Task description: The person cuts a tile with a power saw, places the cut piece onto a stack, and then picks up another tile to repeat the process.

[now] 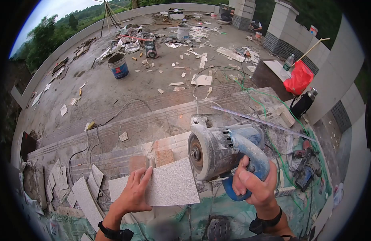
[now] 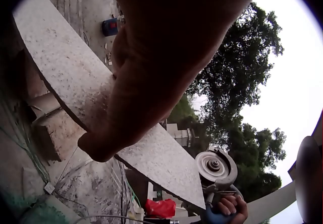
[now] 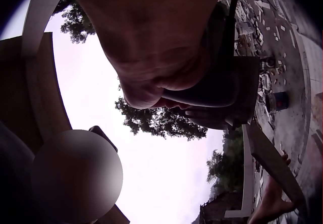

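My left hand [image 1: 134, 190] grips a speckled pale stone tile [image 1: 173, 182], its fingers at the far edge and the thumb at the near edge. The left wrist view shows the hand [image 2: 126, 113] spanning the tile [image 2: 161, 161] from edge to edge. In my right hand [image 1: 255, 184] is the blue rear handle of a dusty stone-cutting saw [image 1: 217, 150]. Its round blade [image 1: 196, 152] faces left, close to the tile's right end. From the right wrist view, that hand [image 3: 156, 78] is curled round the handle, mostly in shadow.
Bricks [image 1: 164, 157] lie behind the tile, on stone steps. Cut tile pieces [image 1: 87, 199] lean at left. To the right are a tape measure [image 1: 261, 120], green cords [image 1: 265, 106] and another dusty power tool [image 1: 305, 168]. A bucket [image 1: 118, 66] and scattered rubble stand farther off.
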Demonstrator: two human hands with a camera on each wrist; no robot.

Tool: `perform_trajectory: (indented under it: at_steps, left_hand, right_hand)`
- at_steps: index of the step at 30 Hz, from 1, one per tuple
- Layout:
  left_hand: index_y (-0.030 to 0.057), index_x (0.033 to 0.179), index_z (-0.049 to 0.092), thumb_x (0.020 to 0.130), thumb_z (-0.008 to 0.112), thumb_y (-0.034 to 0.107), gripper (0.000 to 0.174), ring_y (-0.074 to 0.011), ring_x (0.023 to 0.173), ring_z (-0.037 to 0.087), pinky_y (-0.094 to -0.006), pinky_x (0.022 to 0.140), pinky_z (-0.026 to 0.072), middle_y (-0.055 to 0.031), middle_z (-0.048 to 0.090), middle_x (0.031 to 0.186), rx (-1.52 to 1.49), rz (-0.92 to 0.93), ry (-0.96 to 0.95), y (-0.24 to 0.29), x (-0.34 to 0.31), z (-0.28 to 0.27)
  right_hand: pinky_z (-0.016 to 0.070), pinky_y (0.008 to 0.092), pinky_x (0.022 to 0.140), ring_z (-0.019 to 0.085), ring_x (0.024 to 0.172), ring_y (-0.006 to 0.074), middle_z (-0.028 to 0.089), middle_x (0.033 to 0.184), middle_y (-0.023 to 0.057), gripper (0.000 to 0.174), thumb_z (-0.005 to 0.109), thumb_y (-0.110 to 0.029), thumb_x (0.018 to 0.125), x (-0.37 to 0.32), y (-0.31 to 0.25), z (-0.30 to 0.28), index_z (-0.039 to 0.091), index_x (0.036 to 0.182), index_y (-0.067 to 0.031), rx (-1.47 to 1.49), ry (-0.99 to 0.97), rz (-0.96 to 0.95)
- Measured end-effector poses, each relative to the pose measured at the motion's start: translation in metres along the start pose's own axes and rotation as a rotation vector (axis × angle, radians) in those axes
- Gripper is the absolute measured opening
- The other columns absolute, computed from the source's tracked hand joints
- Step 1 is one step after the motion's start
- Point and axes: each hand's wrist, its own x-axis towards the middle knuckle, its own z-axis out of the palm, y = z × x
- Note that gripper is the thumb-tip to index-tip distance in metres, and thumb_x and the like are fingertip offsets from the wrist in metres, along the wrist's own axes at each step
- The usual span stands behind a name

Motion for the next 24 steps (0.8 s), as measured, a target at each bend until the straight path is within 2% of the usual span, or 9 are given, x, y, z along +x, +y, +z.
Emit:
perform_trajectory:
  at_steps: [24]
  left_hand:
    - [-0.0002, 0.163, 0.026, 0.047, 0.093, 0.021, 0.135, -0.0487, 0.136, 0.04, -0.0529, 0.12, 0.0346, -0.028, 0.039, 0.147, 0.016, 0.0, -0.02, -0.0026, 0.0022, 0.0051]
  right_hand:
    - [0.0491, 0.0307, 0.054, 0.055, 0.057, 0.0115, 0.06, 0.077, 0.0086, 0.023, 0.064, -0.003, 0.092, 0.0006, 0.0008, -0.0007, 0.052, 0.111, 0.0026, 0.0, 0.021, 0.025]
